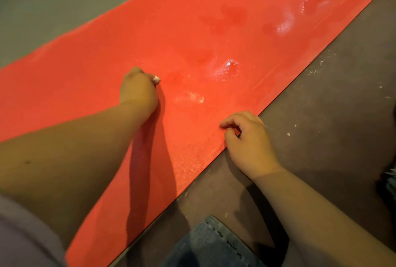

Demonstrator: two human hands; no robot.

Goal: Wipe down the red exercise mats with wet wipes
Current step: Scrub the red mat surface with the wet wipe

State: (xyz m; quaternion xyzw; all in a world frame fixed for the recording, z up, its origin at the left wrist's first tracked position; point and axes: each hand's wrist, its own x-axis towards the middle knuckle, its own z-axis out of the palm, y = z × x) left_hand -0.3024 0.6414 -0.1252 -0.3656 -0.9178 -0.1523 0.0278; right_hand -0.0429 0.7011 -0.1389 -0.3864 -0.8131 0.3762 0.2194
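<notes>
Was mid-wipe on the red mat (pixel 85 86), laid flat on the floor (pixel 321 116). Left grip (pixel 138 91) clenched round a balled white wipe (pixel 156 79), pressed to the mat's middle. Right grip (pixel 248 140) loosely curled, held nothing, rested at the mat's near edge. Likely called next for a firm stroke toward the unshining left part. Counted: one mat, one wipe, two grips.

A single head-worn view looks steeply down, close above the floor (pixel 321 116), facing along the red mat (pixel 192 31) toward the upper right.
</notes>
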